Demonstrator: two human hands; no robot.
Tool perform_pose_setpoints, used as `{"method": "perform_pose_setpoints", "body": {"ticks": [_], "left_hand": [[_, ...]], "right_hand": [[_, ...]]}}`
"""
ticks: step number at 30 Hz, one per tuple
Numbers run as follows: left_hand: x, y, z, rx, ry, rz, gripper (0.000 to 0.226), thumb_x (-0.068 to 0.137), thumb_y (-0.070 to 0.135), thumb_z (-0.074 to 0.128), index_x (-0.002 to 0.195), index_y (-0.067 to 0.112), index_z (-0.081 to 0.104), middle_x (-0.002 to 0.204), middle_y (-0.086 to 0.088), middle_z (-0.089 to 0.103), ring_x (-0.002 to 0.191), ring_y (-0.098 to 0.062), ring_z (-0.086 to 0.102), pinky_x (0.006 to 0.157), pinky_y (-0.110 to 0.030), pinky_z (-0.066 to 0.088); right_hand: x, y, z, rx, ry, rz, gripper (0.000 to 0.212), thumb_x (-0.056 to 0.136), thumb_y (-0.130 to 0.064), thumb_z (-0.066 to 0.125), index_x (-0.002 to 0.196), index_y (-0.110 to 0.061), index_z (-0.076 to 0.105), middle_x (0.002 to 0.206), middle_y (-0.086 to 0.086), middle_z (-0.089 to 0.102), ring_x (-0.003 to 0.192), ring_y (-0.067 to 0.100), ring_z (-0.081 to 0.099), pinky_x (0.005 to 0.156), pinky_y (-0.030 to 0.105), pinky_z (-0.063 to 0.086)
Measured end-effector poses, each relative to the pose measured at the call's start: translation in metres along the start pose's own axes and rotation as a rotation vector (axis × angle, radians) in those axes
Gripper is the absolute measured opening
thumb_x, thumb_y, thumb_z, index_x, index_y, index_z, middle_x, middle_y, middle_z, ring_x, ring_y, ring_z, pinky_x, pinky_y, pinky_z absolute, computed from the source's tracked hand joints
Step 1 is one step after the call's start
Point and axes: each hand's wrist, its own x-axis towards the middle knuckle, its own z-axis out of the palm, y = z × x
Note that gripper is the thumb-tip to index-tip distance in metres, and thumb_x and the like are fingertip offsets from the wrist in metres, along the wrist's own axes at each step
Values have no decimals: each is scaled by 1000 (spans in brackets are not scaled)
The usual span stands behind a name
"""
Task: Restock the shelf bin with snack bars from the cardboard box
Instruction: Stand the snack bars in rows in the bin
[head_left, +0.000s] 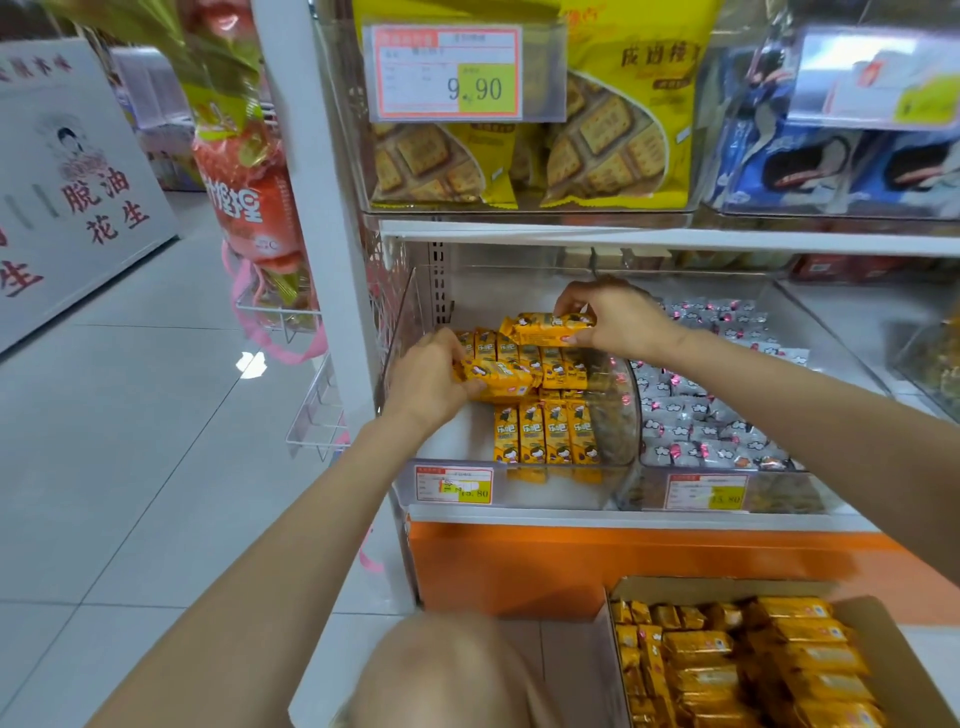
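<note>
A clear plastic shelf bin (618, 415) holds rows of yellow snack bars (545, 436) standing upright. My left hand (423, 382) grips a yellow snack bar (498, 378) lying sideways at the bin's left side. My right hand (610, 319) pinches another yellow snack bar (545, 328) above the back row. On the floor at the lower right sits the open cardboard box (727, 587), filled with several more yellow bars (748, 670).
A neighbouring bin of white wrapped sweets (706, 410) sits to the right. Price tags (453, 484) hang on the bin fronts. Yellow cracker bags (597, 150) fill the shelf above. My knee (441, 675) is in front of the orange shelf base (571, 561). Tiled floor lies to the left.
</note>
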Motion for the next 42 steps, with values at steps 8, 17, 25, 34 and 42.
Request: {"method": "perform_pose_setpoints", "body": {"ticks": [8, 17, 25, 34, 42], "left_hand": [[-11, -1, 17, 279, -261, -238, 45, 83, 51, 61, 78, 7, 57, 79, -4, 53, 85, -21, 56, 70, -28, 43], [-6, -12, 30, 129, -540, -302, 54, 82, 30, 71, 124, 3, 52, 124, -13, 58, 111, -26, 56, 86, -31, 45], [1, -19, 36, -175, -744, -356, 67, 82, 8, 70, 139, 2, 35, 133, -13, 51, 114, -26, 57, 98, -34, 47], [3, -26, 34, -343, -603, -344, 75, 79, 12, 73, 141, 4, 31, 138, -16, 44, 122, -30, 50, 100, -37, 45], [8, -12, 25, -1129, -346, -525, 37, 88, 20, 63, 117, 0, 51, 108, -18, 63, 91, -21, 65, 73, -25, 57]], "right_hand": [[-9, -2, 2, -25, -25, -26, 36, 79, -25, 73, 113, -24, 60, 116, 6, 63, 104, 24, 58, 80, 32, 49], [-10, -8, 6, -30, -41, -77, 35, 80, -25, 72, 113, -23, 60, 116, 4, 64, 107, 21, 56, 79, 28, 42], [-5, -11, 10, -15, -78, -84, 36, 81, -24, 72, 115, -20, 59, 117, 4, 63, 109, 20, 56, 79, 24, 39], [3, -16, 23, 59, -149, -97, 38, 81, -13, 69, 117, -18, 57, 119, 5, 63, 111, 18, 56, 90, 34, 49], [2, -29, 31, 328, -143, -76, 50, 71, -10, 80, 115, -18, 57, 99, -6, 60, 87, 12, 54, 80, 24, 44]]}}
